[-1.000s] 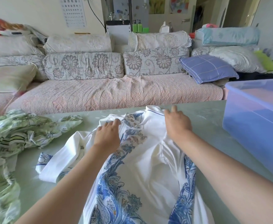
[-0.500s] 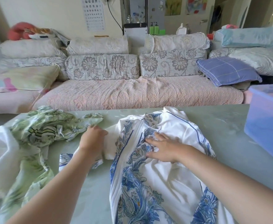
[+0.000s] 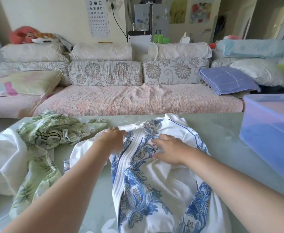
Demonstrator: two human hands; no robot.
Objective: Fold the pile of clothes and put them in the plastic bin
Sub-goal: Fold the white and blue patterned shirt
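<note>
A crumpled green garment (image 3: 50,132) lies at the left of the table (image 3: 222,140), and the plastic bin (image 3: 264,135) stands at the right. Between them lies the white and blue shirt (image 3: 154,190). The left hand (image 3: 111,140) grips its shoulder fold, and the right hand (image 3: 169,149) presses flat on it.

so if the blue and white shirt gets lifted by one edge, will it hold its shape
Probably not: the shirt lies in soft wrinkles, so it should droop limply. It looks thin, so likely light. On the smooth table it may slide when pushed.
</note>
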